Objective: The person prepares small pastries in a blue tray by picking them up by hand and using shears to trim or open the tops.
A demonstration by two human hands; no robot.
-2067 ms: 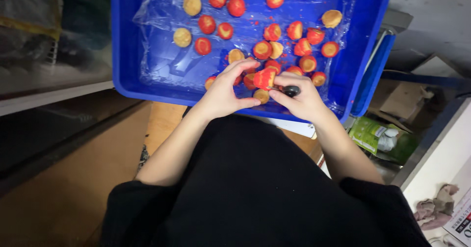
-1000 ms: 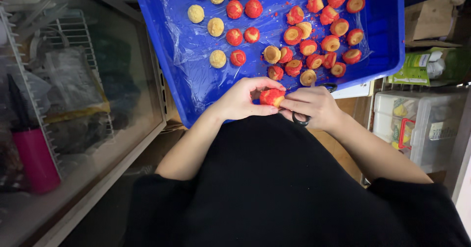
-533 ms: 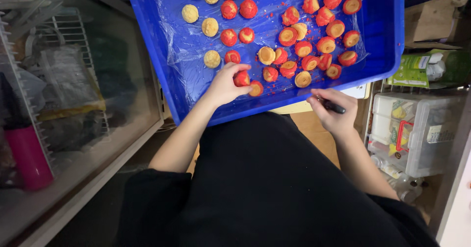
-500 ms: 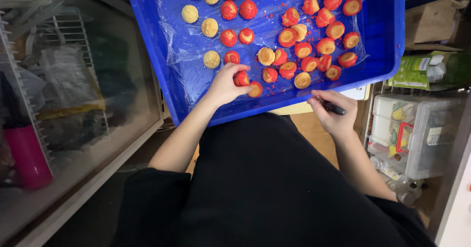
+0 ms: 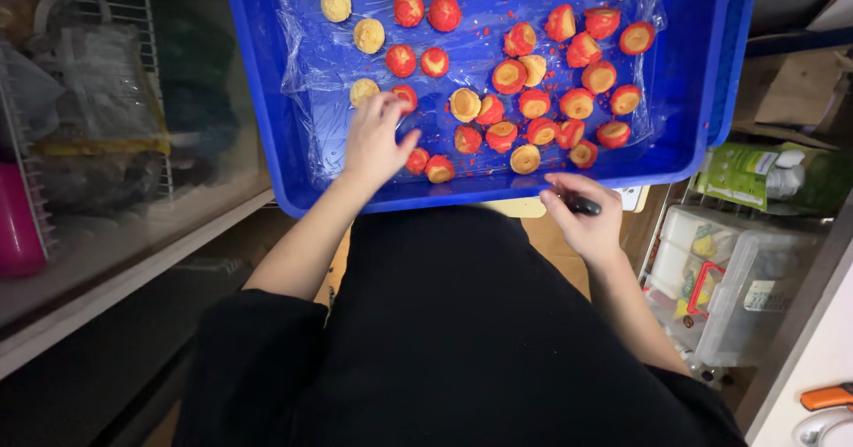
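At the far left a pink container (image 5: 19, 220) stands behind a glass panel, with a white wire rack (image 5: 107, 20) and bundled bags beside it on a shelf. To the right of that, a blue plastic tray (image 5: 267, 100) lined with clear plastic film (image 5: 311, 56) fills the top of the view; small round pieces (image 5: 533, 100), some plain yellow and some coated red, lie scattered over the film, with red crumbs among them. The left hand (image 5: 373, 140) rests inside the tray near its front wall, fingers loosely spread and pressed down on the film, fingertips just beside a red piece (image 5: 405, 97) and a yellow piece (image 5: 362, 90); it grips nothing. Two more red pieces (image 5: 428, 164) lie just right of its thumb. Further right, below the tray's front edge and above the black-clad lap, the right hand (image 5: 586, 220) is curled closed around a small black tool (image 5: 583, 205), whose tip shows between thumb and forefinger. At the far right, a green packet (image 5: 755, 176) lies on a shelf, above a clear plastic box (image 5: 737, 287) with a red clasp.
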